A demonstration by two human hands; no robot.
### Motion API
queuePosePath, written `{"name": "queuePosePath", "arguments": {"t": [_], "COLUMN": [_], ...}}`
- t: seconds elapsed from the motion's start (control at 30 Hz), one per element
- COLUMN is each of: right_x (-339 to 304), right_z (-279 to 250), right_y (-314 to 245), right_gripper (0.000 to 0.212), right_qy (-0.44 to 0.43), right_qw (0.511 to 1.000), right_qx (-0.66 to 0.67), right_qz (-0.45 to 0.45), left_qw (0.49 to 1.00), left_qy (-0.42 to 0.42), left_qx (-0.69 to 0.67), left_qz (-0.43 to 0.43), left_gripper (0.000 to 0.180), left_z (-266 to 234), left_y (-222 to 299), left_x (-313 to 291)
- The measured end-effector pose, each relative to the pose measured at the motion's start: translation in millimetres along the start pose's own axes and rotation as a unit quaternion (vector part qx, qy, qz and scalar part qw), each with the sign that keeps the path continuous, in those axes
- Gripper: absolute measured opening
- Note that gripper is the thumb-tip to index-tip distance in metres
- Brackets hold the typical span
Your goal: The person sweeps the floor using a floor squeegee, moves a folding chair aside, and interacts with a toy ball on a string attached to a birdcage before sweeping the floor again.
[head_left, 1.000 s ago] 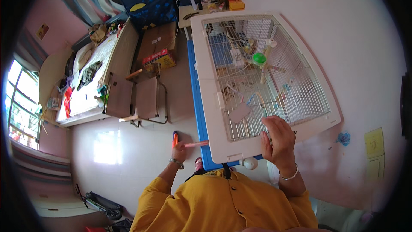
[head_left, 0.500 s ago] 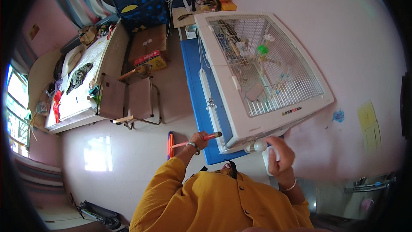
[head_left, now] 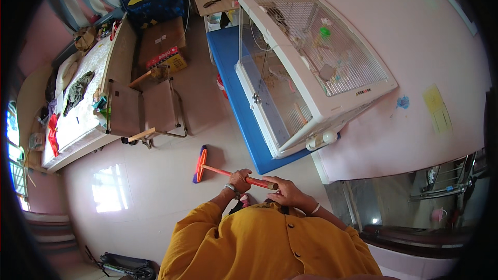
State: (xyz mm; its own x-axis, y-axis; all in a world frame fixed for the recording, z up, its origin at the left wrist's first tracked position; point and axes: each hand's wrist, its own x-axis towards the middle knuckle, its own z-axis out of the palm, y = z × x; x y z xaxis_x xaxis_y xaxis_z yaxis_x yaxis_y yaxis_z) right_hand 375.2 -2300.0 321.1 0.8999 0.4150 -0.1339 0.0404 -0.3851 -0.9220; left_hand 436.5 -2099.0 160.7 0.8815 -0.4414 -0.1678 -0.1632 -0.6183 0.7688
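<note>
A broom (head_left: 228, 171) with a red handle slants over the floor in front of me. Its orange head (head_left: 200, 164) with purple bristles rests on the tiles to the left. My left hand (head_left: 240, 180) is closed round the upper handle, a bracelet at the wrist. Beside the handle's capped end is my right hand (head_left: 288, 193), fingers apart on either side of it and not wrapped round it. The end cap stays in plain sight between them. Just ahead stands a large white pet cage (head_left: 332, 102) with a wire top and clear side panels.
Under the cage is a blue table (head_left: 222, 67). A round white bulb-like piece (head_left: 329, 137) juts from its near corner. To the left are a folding chair (head_left: 126, 111), a bed (head_left: 78, 119) and cardboard boxes (head_left: 158, 41). A scooter (head_left: 127, 266) lies at lower left.
My right hand has come left from beside the cage's bulb to the broom handle's end. The view has shifted, so the cage sits farther off. My left hand keeps its grip.
</note>
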Motion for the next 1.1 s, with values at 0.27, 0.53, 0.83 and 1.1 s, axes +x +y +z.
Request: {"name": "queuePosePath", "arguments": {"t": [0.27, 0.53, 0.83, 1.1], "right_x": [-26, -109, -228, -272], "right_z": [56, 78, 105, 96], "right_y": [16, 19, 22, -21], "right_gripper": [0.042, 0.045, 0.039, 0.007], "right_qy": [-0.026, 0.010, 0.110, 0.207], "right_qw": [0.997, 0.996, 0.987, 0.964], "right_qx": [-0.028, -0.079, -0.095, -0.014], "right_qz": [-0.073, -0.037, -0.064, -0.166], "left_qw": [0.999, 0.980, 0.943, 0.941], "left_qy": [-0.044, -0.148, -0.266, -0.285], "left_qx": [0.023, 0.131, 0.198, 0.131], "left_qz": [-0.011, -0.019, -0.016, 0.128], "left_gripper": [0.037, 0.038, 0.050, 0.036], "left_z": [29, 74, 143, 183], "left_y": [-55, -33, 20, 75], "left_x": [-48, -92, -154, -184]}}
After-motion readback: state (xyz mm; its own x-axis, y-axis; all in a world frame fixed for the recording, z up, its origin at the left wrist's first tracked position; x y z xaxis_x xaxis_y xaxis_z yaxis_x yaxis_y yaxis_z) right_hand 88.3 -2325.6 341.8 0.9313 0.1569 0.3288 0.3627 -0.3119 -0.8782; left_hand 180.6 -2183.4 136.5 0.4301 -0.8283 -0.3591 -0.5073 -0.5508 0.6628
